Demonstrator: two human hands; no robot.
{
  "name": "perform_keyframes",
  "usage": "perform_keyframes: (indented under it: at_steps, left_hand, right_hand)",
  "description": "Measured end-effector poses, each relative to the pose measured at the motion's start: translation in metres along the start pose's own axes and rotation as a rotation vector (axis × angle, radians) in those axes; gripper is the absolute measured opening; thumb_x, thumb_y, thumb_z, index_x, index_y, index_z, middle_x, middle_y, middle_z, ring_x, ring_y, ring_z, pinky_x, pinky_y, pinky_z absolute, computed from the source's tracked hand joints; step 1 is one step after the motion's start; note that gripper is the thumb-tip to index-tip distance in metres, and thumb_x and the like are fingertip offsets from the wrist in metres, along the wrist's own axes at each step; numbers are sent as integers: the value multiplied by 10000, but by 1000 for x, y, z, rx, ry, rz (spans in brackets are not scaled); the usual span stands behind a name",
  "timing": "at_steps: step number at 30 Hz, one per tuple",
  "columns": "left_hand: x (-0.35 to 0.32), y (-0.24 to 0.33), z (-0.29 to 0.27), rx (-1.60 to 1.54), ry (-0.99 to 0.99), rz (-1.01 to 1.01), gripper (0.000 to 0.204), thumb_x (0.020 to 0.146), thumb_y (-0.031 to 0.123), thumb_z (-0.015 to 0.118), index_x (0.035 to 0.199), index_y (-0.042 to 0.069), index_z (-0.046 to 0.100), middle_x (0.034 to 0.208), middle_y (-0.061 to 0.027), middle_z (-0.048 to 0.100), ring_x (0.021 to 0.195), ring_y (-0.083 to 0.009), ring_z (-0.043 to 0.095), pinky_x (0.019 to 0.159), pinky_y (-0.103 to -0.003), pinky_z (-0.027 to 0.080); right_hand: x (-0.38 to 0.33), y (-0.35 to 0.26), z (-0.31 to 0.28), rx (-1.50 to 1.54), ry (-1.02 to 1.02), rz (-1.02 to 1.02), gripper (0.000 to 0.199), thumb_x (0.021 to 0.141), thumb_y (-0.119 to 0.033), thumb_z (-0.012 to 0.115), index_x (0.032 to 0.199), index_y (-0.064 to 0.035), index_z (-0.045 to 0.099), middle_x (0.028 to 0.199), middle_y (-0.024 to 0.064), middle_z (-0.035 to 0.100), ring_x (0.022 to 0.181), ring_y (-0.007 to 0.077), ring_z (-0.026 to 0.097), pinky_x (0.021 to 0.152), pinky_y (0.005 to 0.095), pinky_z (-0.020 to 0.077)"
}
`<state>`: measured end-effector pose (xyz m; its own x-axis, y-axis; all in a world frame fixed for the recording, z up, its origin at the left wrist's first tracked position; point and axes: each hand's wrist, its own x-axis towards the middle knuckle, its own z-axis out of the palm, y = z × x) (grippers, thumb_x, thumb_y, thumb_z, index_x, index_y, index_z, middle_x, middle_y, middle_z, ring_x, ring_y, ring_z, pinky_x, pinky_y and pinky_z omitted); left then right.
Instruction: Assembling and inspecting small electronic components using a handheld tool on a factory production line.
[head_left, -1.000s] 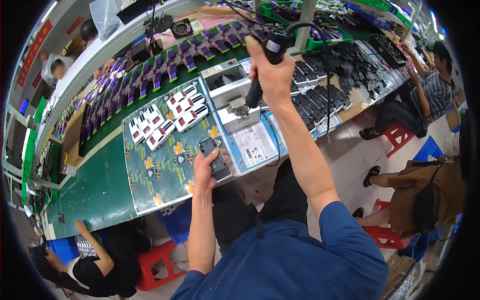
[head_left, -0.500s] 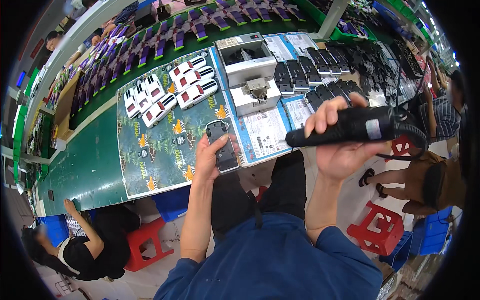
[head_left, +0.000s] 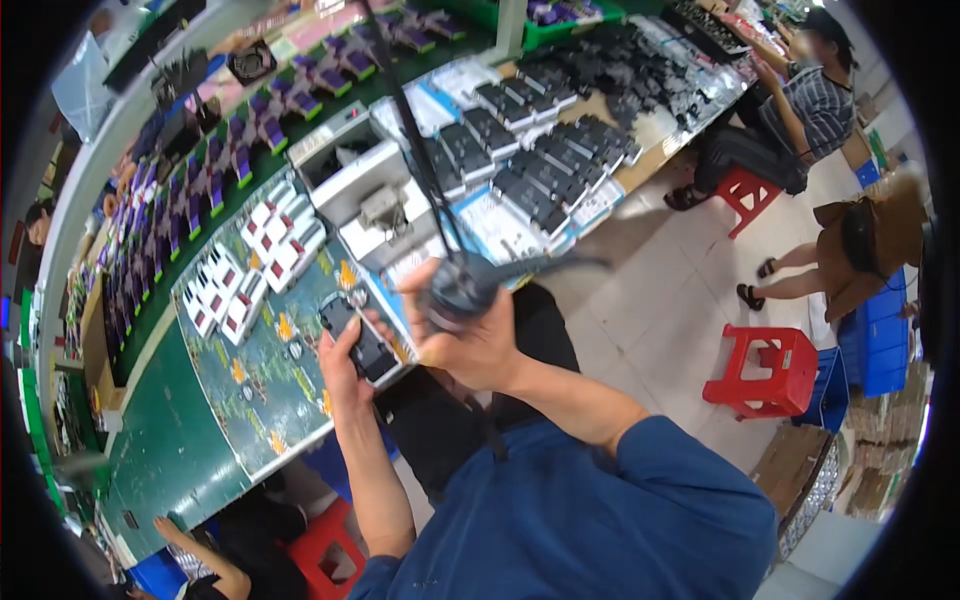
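My left hand (head_left: 342, 372) grips a toy car (head_left: 372, 358) at the near edge of the bench, its black underside turned up and the thumb pressed on it. Close beside it on the right, my right hand (head_left: 485, 350) is wrapped round a black corded electric screwdriver (head_left: 463, 285). The screwdriver points downward, and its tip is hidden behind the hand, so I cannot tell whether it touches the car. White toy cars (head_left: 285, 235) stand in two groups on the patterned sheet (head_left: 265, 390). Beyond my hands is a grey metal box-like device (head_left: 365, 190).
Rows of black toy-car undersides (head_left: 545, 185) lie on printed sheets to the right. Purple and green parts (head_left: 268, 128) line the far side. A cable (head_left: 405, 110) hangs down to the screwdriver. Red stools (head_left: 765, 370) and other people are around the bench.
My right hand has brought the screwdriver left, from sideways to upright beside the car. The left hand still holds the car. The whole view has turned and shifted to the right.
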<state>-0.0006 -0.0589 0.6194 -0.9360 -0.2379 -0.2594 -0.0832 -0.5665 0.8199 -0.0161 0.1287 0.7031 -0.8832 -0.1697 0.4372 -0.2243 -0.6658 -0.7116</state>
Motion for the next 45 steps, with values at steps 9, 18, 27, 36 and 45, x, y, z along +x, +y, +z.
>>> perform_keyframes:
  at_steps: [9, 18, 27, 36, 45]
  left_hand:
    - [-33, -23, 65, -615, -915, 28, 455, 937, 256, 594, 1335, 48, 519, 870, -127, 673, 748, -203, 674, 702, -346, 587]
    - [-43, -84, 218, 564, -926, -216, 858, 780, 205, 708, 1511, 19, 299, 871, -107, 635, 749, -182, 642, 707, -309, 573]
    - [-60, -72, 247, 1088, -837, -188, 582, 736, 94, 722, 1288, 31, 549, 853, -93, 644, 746, -173, 640, 680, -285, 533]
    - [-79, -36, 241, 1058, -920, -170, 616, 704, 278, 777, 1150, -51, 507, 1011, -159, 481, 744, -237, 570, 590, -347, 531]
    - [-95, -5, 233, 911, -1053, -217, 493, 774, 236, 811, 1156, 3, 605, 1134, -98, 419, 892, -215, 524, 631, -368, 564]
  right_hand:
    - [-9, -74, 9, -7, -229, 490, 407, 774, -321, 851, 837, -18, 587, 678, -29, 523, 647, 40, 501, 548, 225, 407]
    - [-48, -126, -34, 178, -285, 291, 418, 785, -341, 828, 757, 4, 593, 590, 47, 573, 420, 112, 545, 372, 250, 429]
    - [-54, -169, -62, 378, -290, 209, 398, 763, -267, 840, 835, 41, 599, 608, 92, 586, 423, 158, 564, 371, 280, 446]
    - [-53, -181, -51, 316, -528, 127, 361, 733, -236, 836, 790, 44, 616, 655, 99, 631, 470, 176, 614, 411, 296, 494]
    - [-59, -202, -45, 300, -649, 97, 441, 720, -287, 850, 871, 62, 627, 707, 121, 658, 523, 183, 650, 468, 292, 544]
